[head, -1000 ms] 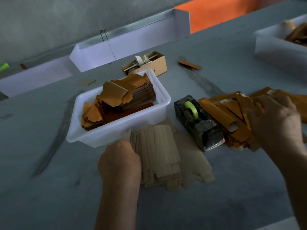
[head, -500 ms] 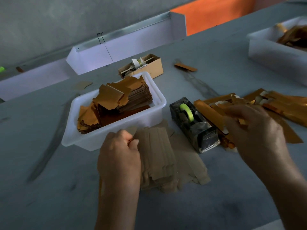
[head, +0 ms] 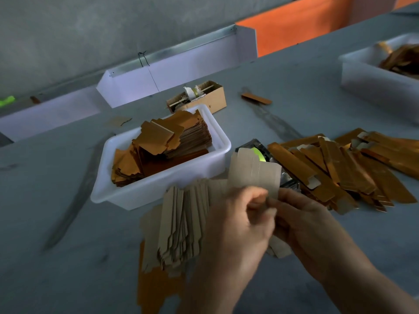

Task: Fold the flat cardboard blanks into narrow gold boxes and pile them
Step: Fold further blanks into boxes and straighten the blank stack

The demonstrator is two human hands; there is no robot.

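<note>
A flat cardboard blank (head: 254,175), grey side up, is pinched between the left hand (head: 240,225) and right hand (head: 303,220), fingers curled on its lower edge. The stack of blanks (head: 181,225) lies at nine o'clock on the tabletop (head: 56,200), the folded gold boxes (head: 340,168) at two o'clock.

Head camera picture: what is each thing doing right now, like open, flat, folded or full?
Blank: flat, lifted, plain side showing.
Left hand: pinching the blank.
Right hand: pinching the blank.
Stack of blanks: flat, fanned.
Gold boxes: folded, piled.
White tub: heaped with gold pieces.
</note>
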